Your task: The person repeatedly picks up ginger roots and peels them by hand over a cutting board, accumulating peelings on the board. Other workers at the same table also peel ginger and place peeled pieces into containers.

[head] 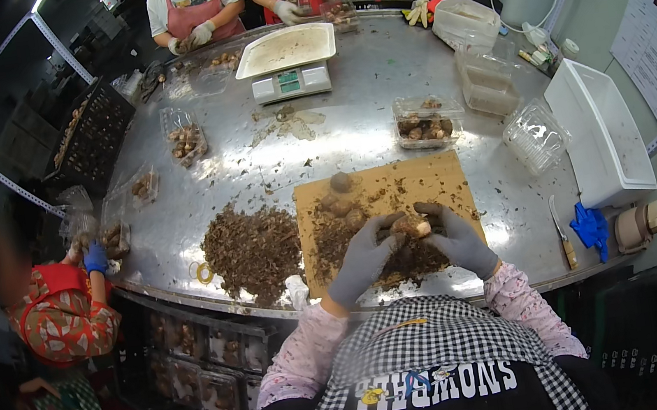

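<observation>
In grey gloves, my left hand (363, 257) and my right hand (463, 241) hold a brown taro corm (411, 227) between their fingertips. One pale cut face on the corm points to the right. Below it lies a cardboard sheet (433, 175) strewn with dark peel scraps. Several unheld corms (338, 205) rest on the sheet's left half, beyond my left hand. Left of the cardboard is a large heap of brown peelings (254, 249). A clear lidded container (428, 122) of corms stands beyond the cardboard.
A scale (288, 64) stands mid-table. Along the right lie a knife (562, 233), blue gloves (589, 231), a flask (640, 226), a white foam box (602, 131) and clear containers (534, 137). Rubber bands (202, 272) lie left. Co-workers stand at the far edge and left.
</observation>
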